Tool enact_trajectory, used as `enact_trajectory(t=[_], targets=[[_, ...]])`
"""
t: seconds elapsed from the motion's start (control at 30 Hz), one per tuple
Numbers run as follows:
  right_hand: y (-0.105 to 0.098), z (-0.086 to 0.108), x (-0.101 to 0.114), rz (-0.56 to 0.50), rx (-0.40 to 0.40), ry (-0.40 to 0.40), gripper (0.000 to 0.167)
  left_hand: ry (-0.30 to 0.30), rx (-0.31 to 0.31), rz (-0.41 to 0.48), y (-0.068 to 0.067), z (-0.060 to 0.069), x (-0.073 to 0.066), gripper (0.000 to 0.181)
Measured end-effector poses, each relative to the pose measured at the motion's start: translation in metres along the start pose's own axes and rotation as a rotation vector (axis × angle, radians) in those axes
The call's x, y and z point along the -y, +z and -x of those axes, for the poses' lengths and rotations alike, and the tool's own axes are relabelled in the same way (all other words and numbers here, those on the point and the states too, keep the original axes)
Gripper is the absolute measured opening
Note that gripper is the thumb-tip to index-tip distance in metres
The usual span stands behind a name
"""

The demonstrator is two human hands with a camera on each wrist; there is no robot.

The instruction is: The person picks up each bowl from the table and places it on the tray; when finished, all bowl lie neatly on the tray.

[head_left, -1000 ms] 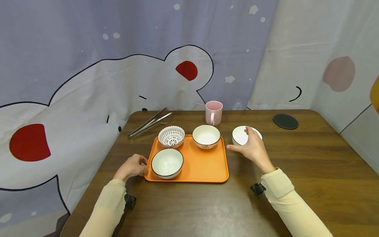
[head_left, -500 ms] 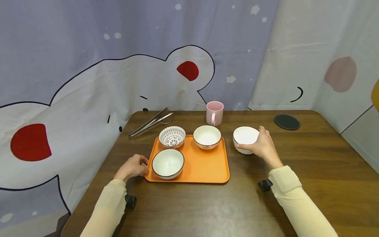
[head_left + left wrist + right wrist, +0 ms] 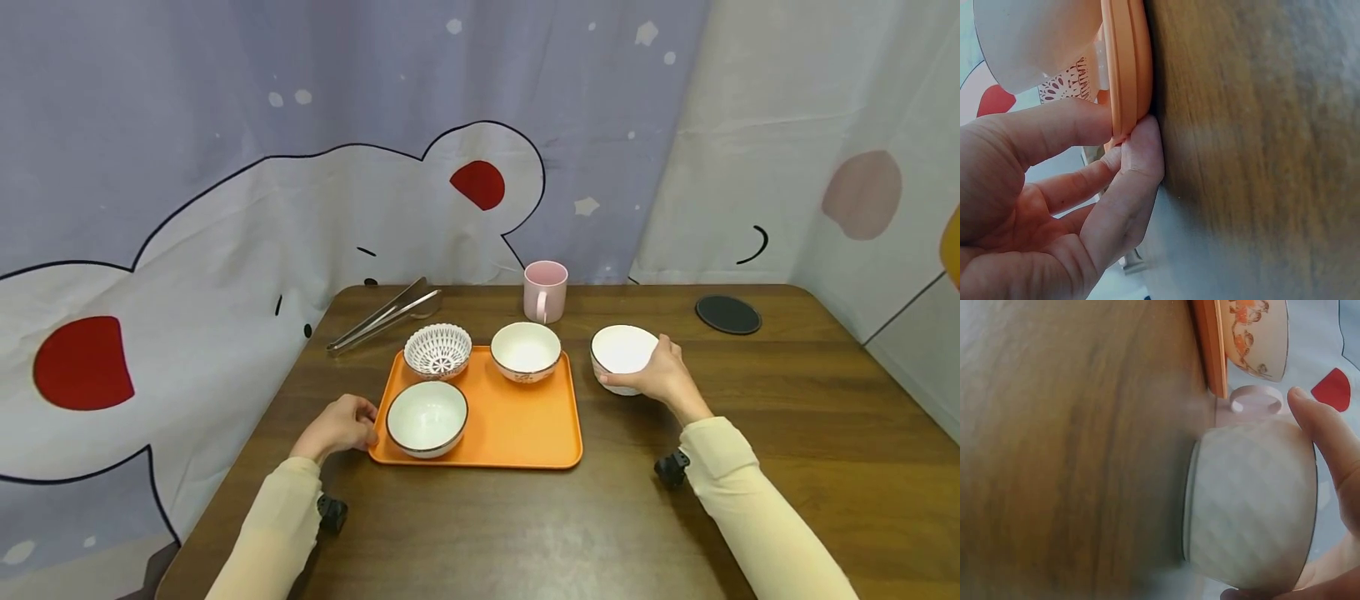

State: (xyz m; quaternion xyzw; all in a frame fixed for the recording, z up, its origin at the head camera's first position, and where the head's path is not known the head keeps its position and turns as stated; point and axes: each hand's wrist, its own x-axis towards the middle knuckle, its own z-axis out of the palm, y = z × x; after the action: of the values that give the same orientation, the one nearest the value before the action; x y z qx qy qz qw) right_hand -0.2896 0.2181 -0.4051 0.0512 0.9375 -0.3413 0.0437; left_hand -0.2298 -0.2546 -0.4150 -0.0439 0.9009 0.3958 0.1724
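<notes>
My left hand [image 3: 341,429] pinches the left front corner of the orange tray [image 3: 517,429], thumb above the rim and fingers beneath it, as the left wrist view shows. On the tray stand a dark-rimmed white bowl [image 3: 427,417] at the front left, a patterned scalloped bowl [image 3: 438,350] behind it, and a bowl with a floral outside [image 3: 525,350] at the back right. Right of the tray, my right hand [image 3: 660,375] holds a white bowl with a faceted outside [image 3: 1250,506] by its sides. Whether its base touches the table I cannot tell.
Metal tongs [image 3: 386,317] lie behind the tray at the left. A pink mug [image 3: 545,292] stands behind the tray. Toward the back right of the wooden table [image 3: 480,533] lies a dark round coaster [image 3: 727,314]. A printed curtain [image 3: 360,217] hangs behind.
My right hand has moved from over the faceted white bowl to its right side and now grips it. The left hand keeps its place at the tray corner.
</notes>
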Motion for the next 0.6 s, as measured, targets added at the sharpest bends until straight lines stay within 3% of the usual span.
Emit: enact_trajectory(t=[0.6], targets=[[0.0057,0.0023,-0.0001,-0.096,-0.131,-0.035,0.123,0.003,-0.003,-0.011,-0.0011,0.0000,-0.0007,0.031]])
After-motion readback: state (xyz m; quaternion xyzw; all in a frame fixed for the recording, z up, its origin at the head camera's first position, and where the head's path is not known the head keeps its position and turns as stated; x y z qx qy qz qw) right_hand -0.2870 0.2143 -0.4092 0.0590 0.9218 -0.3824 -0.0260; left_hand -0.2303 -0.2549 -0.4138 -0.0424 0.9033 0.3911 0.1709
